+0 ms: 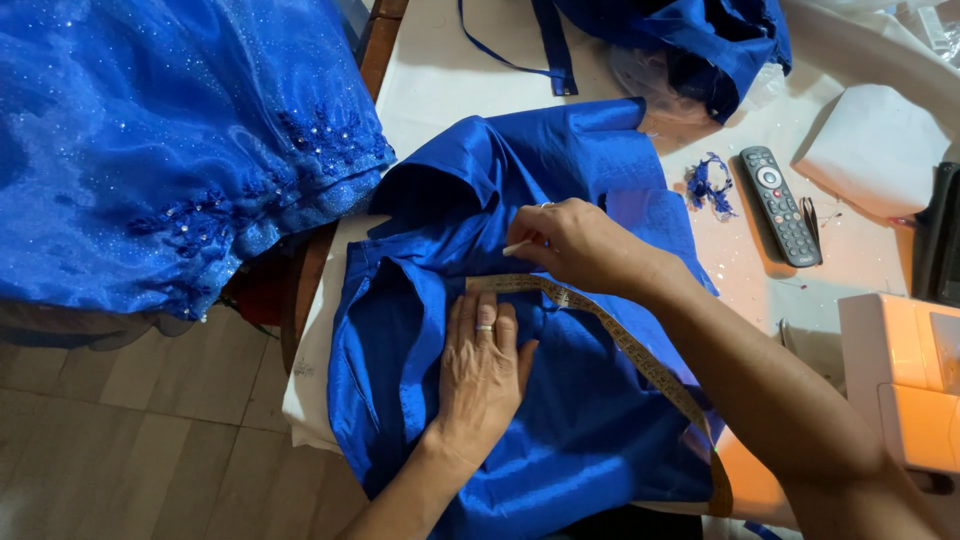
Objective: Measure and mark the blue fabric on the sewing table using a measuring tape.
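Observation:
A shiny blue garment (580,420) lies spread on a white table (440,70). My left hand (485,365), with a ring on one finger, presses flat on the fabric and pins down the end of a yellowish measuring tape (640,360). The tape runs right and down along my right forearm toward the table's near edge. My right hand (570,245) rests on the cloth just above the tape, fingers pinched on a small white piece of chalk (517,247).
A sparkly blue tulle dress (150,140) fills the upper left over a tiled floor. More blue fabric (690,40) is bunched at the table's far side. A black remote (780,205), blue thread scraps (708,187) and a white-orange sewing machine (900,375) sit at right.

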